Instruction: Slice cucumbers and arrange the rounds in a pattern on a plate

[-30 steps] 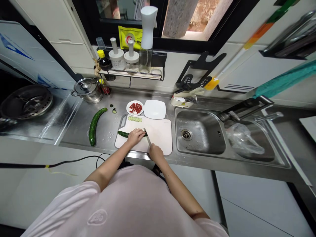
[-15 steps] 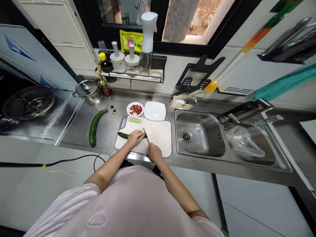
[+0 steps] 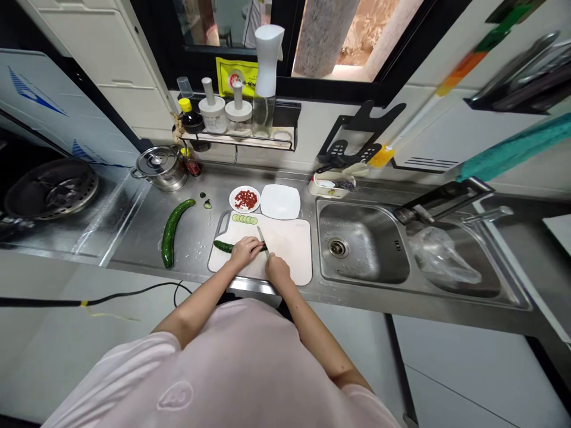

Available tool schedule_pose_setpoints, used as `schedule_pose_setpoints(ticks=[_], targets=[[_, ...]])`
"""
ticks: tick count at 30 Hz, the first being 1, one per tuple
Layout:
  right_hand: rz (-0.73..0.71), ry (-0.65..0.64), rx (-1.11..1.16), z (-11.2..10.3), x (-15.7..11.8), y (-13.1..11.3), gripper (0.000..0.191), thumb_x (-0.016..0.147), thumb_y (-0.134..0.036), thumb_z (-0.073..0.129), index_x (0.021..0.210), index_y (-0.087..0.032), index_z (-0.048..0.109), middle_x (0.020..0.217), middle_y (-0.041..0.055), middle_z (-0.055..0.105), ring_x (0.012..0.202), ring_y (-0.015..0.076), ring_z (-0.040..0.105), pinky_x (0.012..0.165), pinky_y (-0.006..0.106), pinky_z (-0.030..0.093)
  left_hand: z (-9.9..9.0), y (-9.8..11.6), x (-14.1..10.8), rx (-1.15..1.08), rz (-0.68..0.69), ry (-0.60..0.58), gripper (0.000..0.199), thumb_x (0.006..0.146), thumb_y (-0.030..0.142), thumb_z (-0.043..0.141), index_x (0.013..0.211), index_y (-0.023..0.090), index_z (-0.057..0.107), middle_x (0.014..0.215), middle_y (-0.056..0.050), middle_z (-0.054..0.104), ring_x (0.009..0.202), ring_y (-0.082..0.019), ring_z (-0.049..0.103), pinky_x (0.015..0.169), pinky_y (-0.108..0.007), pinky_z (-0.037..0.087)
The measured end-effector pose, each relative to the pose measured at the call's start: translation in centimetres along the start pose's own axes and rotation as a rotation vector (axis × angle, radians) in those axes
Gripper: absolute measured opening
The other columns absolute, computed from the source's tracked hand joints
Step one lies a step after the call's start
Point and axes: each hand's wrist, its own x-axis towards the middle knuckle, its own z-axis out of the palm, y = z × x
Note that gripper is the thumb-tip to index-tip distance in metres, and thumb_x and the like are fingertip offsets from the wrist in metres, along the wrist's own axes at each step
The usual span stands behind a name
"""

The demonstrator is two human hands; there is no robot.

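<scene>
On the white cutting board [image 3: 289, 255] lies a dark green cucumber [image 3: 222, 245], partly covered by my left hand [image 3: 246, 251]. The fingers of that hand are closed over the cucumber near its right end. My right hand [image 3: 278, 270] grips the handle of a knife [image 3: 262, 236], whose blade stands at the cucumber's right end, close to the left fingertips. Several pale cucumber slices [image 3: 245, 219] sit in an overlapping row at the board's upper left. A whole curved cucumber [image 3: 171, 233] rests on the steel counter left of the board, with small cut ends [image 3: 207, 204] near it.
Behind the board stand a plate of chopped red pieces [image 3: 245, 200] and a square white plate [image 3: 280, 202]. A lidded steel pot [image 3: 160, 168] is at the back left, a wok [image 3: 51, 187] farther left. To the right is a sink [image 3: 363, 244]; a shelf [image 3: 238, 138] with jars hangs above.
The right hand and the knife have shifted very slightly up and left. The left hand stays on the cucumber, and the whole view has moved a little.
</scene>
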Motion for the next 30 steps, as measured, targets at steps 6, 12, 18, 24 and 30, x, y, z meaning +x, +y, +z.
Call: schedule_pose_setpoints(ticks=[6, 12, 18, 24, 30], targets=[[0.004, -0.015, -0.005, -0.2, -0.6, 0.2, 0.023, 0.092, -0.015, 0.032, 0.104, -0.013, 0.052, 0.095, 0.0149, 0.066, 0.09, 0.0232, 0.064, 0.072, 0.03, 0.044, 0.0, 0.0, 0.0, -0.009, 0.0, 0.015, 0.022, 0.09, 0.033, 0.05, 0.098, 0.025, 0.069, 0.096, -0.003, 0.066, 0.092, -0.015, 0.057, 0.081, -0.027, 0.046], [0.004, -0.044, -0.011, 0.3, -2.2, 1.0, 0.02, 0.092, -0.016, 0.034, 0.103, -0.014, 0.051, 0.094, 0.0148, 0.066, 0.089, 0.023, 0.065, 0.072, 0.03, 0.043, -0.1, 0.0, 0.1, -0.006, -0.005, 0.007, 0.021, 0.09, 0.032, 0.05, 0.097, 0.025, 0.068, 0.096, -0.002, 0.066, 0.092, -0.015, 0.057, 0.08, -0.027, 0.046], [0.016, -0.058, -0.014, 0.5, -3.0, 1.4, 0.02, 0.092, -0.016, 0.035, 0.102, -0.014, 0.052, 0.093, 0.0143, 0.066, 0.088, 0.0231, 0.065, 0.07, 0.029, 0.042, -0.2, 0.1, 0.2, -0.013, -0.014, -0.006, 0.021, 0.09, 0.032, 0.05, 0.097, 0.025, 0.069, 0.096, -0.003, 0.066, 0.092, -0.015, 0.058, 0.081, -0.027, 0.046], [0.012, -0.062, -0.013, 0.1, -2.3, 1.0, 0.021, 0.092, -0.015, 0.035, 0.103, -0.014, 0.051, 0.095, 0.0153, 0.066, 0.09, 0.0234, 0.064, 0.071, 0.029, 0.042, -0.1, 0.2, 0.1, -0.013, -0.026, -0.001, 0.021, 0.09, 0.032, 0.051, 0.097, 0.025, 0.069, 0.096, -0.003, 0.066, 0.093, -0.015, 0.058, 0.082, -0.028, 0.046], [-0.005, -0.024, -0.006, -0.1, -0.9, 0.3, 0.022, 0.093, -0.015, 0.033, 0.105, -0.013, 0.052, 0.096, 0.0152, 0.066, 0.091, 0.0225, 0.064, 0.072, 0.029, 0.043, -0.1, 0.1, 0.1, -0.013, -0.015, 0.005, 0.022, 0.09, 0.033, 0.05, 0.097, 0.025, 0.069, 0.097, -0.003, 0.066, 0.093, -0.015, 0.057, 0.08, -0.027, 0.046]])
